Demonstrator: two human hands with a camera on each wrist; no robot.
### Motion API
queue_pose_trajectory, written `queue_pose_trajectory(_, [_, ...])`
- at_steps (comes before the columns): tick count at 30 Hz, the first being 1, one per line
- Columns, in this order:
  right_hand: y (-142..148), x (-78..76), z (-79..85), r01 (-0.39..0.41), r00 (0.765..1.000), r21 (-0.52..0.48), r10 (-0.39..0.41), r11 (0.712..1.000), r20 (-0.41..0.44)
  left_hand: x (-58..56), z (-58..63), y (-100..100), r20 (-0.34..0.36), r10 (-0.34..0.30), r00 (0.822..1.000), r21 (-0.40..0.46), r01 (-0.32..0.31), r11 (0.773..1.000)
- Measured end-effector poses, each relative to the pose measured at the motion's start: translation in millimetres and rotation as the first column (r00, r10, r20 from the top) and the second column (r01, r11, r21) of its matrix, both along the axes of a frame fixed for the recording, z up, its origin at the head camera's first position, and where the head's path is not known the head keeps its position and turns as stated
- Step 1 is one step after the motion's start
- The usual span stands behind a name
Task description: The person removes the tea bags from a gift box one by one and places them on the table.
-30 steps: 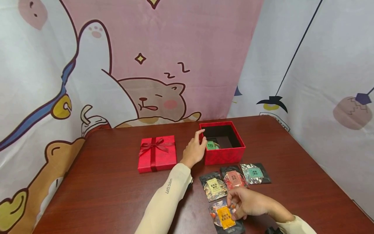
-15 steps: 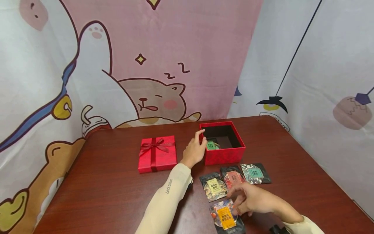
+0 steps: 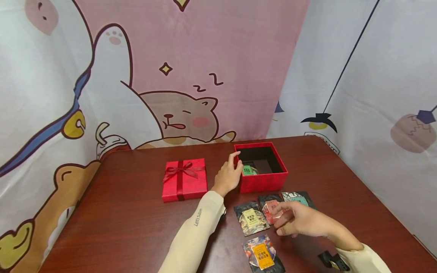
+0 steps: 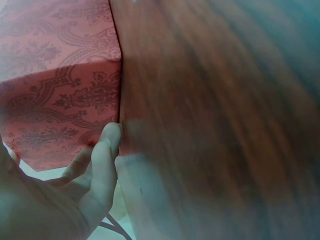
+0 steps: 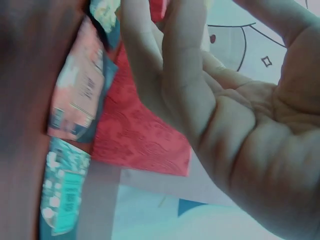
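My left hand (image 3: 228, 177) rests with its fingers against the left side of an open red gift box (image 3: 263, 183); in the left wrist view the fingers (image 4: 103, 165) lie along its patterned wall. Inside the box, a green-labelled packet (image 3: 248, 170) lies at the left. Above the packets hovers my right hand (image 3: 305, 220), fingers loosely bent and holding nothing. Under and beside it are a pink-labelled packet (image 3: 268, 207), a teal-labelled packet (image 3: 300, 198), partly covered by the hand, and a yellow-labelled packet (image 3: 252, 219). An orange-labelled packet (image 3: 263, 255) lies nearest to me.
The red box lid (image 3: 186, 181) with a ribbon bow lies left of the box on the brown wooden table (image 3: 119, 212). A cartoon-printed curtain (image 3: 222, 45) hangs behind and along both sides of the table.
My right hand has lifted off the orange-labelled packet and moved up and right, over the pink- and teal-labelled packets. The left hand stays at the box.
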State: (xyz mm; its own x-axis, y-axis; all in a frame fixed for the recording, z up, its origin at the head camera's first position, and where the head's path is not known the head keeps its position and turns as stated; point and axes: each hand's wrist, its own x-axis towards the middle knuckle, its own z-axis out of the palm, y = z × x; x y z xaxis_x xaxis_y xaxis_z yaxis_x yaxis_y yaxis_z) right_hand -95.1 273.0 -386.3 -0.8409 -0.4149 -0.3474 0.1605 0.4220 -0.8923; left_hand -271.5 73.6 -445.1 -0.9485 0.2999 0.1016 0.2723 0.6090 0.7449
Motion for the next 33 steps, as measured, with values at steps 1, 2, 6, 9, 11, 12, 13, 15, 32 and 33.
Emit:
queue_pose_trajectory(1, [1,-1.5,2.6,0.002,1.0,0.002,-0.002,1.0,-0.009,0.2,0.3,0,0.0,0.001,1.0,-0.001,-0.001,1.0])
queue_pose_trajectory(2, [2,-2.7,5.0,0.006,1.0,0.001,-0.006,1.0,-0.014,0.3,0.6,0,-0.001,0.003,1.0,-0.003,-0.003,1.0])
queue_pose_trajectory(6, [3,-6.2,12.0,0.006,0.999,0.02,-0.006,1.0,-0.037,1.1,1.8,0,-0.005,0.005,1.0,-0.005,-0.005,1.0])
queue_pose_trajectory(9, [4,-8.4,15.4,-0.009,0.998,0.031,0.011,0.999,-0.063,1.3,1.3,0,-0.008,0.006,1.0,-0.007,-0.006,1.0])
queue_pose_trajectory(11, [5,-10.0,17.0,-0.021,0.996,0.036,0.024,0.999,-0.083,1.1,0.6,0,-0.009,0.008,1.0,-0.004,-0.008,1.0])
queue_pose_trajectory(12, [5,-10.8,17.9,-0.026,0.995,0.039,0.03,0.999,-0.094,1.0,0.1,0,-0.007,0.008,1.0,-0.004,-0.008,1.0])
queue_pose_trajectory(13, [5,-11.6,19.1,-0.026,0.995,0.047,0.03,0.999,-0.098,0.7,-0.3,1,-0.006,0.009,1.0,-0.005,-0.009,1.0])
queue_pose_trajectory(15, [4,-12.8,21.2,-0.019,0.994,0.057,0.025,0.998,-0.102,0.5,-0.7,1,-0.006,0.011,1.0,-0.005,-0.011,1.0])
queue_pose_trajectory(32, [-2,-20.2,30.4,0.002,0.978,0.07,0.013,0.998,-0.207,1.2,1.9,1,-0.006,0.012,1.0,-0.008,-0.012,1.0])
queue_pose_trajectory(33, [-2,-20.7,30.7,0.006,0.975,0.077,0.011,0.997,-0.223,1.3,1.9,1,-0.006,0.014,1.0,-0.008,-0.015,1.0])
